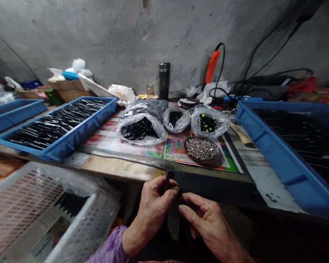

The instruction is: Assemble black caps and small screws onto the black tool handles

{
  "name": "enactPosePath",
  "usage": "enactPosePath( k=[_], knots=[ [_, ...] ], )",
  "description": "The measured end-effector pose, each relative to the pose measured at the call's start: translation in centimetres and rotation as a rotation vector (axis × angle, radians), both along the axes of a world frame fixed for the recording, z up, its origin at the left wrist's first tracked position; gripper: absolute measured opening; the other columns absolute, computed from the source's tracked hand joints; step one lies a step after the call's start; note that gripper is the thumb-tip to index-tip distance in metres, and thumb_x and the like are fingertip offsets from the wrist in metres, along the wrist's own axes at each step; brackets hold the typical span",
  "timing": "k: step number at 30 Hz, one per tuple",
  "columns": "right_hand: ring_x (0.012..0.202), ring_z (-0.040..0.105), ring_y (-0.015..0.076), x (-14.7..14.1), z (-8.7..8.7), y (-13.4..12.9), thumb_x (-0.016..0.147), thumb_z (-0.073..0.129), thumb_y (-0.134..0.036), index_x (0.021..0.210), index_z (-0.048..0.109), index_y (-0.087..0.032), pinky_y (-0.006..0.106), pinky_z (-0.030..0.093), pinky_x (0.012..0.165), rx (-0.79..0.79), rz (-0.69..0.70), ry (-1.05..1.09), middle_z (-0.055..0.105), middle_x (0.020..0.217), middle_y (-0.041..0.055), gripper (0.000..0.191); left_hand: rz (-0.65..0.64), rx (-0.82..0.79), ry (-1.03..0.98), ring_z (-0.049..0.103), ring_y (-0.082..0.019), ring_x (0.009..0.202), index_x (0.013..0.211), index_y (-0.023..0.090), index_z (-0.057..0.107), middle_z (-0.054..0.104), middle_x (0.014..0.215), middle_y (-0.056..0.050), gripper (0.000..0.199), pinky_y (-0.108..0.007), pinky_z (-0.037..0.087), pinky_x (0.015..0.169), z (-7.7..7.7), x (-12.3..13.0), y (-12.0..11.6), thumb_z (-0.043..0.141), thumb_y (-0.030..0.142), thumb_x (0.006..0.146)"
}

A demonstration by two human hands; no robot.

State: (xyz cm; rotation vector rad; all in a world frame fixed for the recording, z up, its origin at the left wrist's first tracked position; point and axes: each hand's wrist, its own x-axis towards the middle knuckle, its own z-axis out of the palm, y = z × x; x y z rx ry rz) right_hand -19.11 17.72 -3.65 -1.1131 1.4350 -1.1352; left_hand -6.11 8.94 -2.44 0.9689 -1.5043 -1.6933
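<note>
My left hand (158, 204) is closed around a dark, narrow piece (169, 176) whose rounded end sticks up between thumb and fingers. Close beside it, my right hand (205, 219) has its thumb and index finger drawn together at the held piece's lower part. Whatever sits between those right fingertips is too small and dark to make out. Both hands are at the front edge of the table. Beyond them stands a dark dish (202, 149) heaped with small metal rivets or screws. Behind it are plastic bags with black discs (139, 129), small black parts (175, 118) and black-and-green parts (207, 123).
A blue tray (59, 149) of long black pieces lies left, another blue tray (279, 160) of dark pieces right. A white plastic crate (82, 219) stands low at left. A wooden-handled tool (242, 135), a black flask (164, 81) and an orange-handled tool (212, 67) with cables are further back.
</note>
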Motion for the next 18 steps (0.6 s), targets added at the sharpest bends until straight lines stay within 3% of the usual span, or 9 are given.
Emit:
enactPosePath(
  k=[2,6,10,14,18],
  knots=[
    [0.046,0.041,0.0062,0.1,-0.1,0.1,0.09,0.059,-0.05,0.098,0.068,-0.014,0.017,0.035,0.041,0.028,0.01,-0.075,0.052,0.066,-0.0026,0.038,-0.017,0.042,0.028,0.035,-0.005,0.045,0.086,0.013,0.068,0.05,0.056,0.004,0.02,-0.017,0.028,0.041,-0.1,0.2,0.0,0.072,0.029,0.075],
    [0.043,0.041,0.0042,0.1,-0.7,0.2,0.088,0.063,-0.051,0.1,0.067,-0.014,0.015,0.034,0.04,0.023,-0.014,-0.124,0.052,0.066,-0.0031,0.039,-0.017,0.093,0.095,0.036,-0.004,0.044,0.097,0.015,0.064,0.053,0.063,0.005,0.032,-0.016,0.028,0.04,0.0,0.7,0.2,0.075,0.036,0.075],
    [0.041,0.043,0.0046,-0.1,-1.3,0.2,0.085,0.066,-0.052,0.108,0.066,-0.014,0.016,0.037,0.038,0.016,-0.034,-0.148,0.056,0.07,-0.001,0.045,-0.007,0.139,0.111,0.036,-0.003,0.045,0.09,0.016,0.059,0.054,0.066,0.004,0.032,-0.014,0.028,0.04,0.3,1.4,0.7,0.069,0.044,0.081],
    [0.04,0.046,0.0046,-0.1,-1.6,0.2,0.083,0.069,-0.052,0.115,0.064,-0.014,0.015,0.038,0.036,0.006,-0.068,-0.17,0.059,0.073,0.0008,0.05,-0.015,0.21,0.093,0.033,-0.004,0.042,0.079,0.015,0.057,0.047,0.056,0.007,0.036,-0.016,0.028,0.039,0.3,1.9,1.4,0.071,0.048,0.079],
    [0.043,0.048,0.0051,0.1,-1.5,0.2,0.083,0.071,-0.049,0.114,0.065,-0.016,0.015,0.043,0.037,-0.03,-0.073,-0.204,0.061,0.074,0.0013,0.046,-0.007,0.21,0.067,0.046,-0.007,0.05,0.074,0.012,0.063,0.055,0.056,0.002,0.035,-0.017,0.037,0.049,-0.1,2.1,2.1,0.072,0.045,0.079]
  ],
)
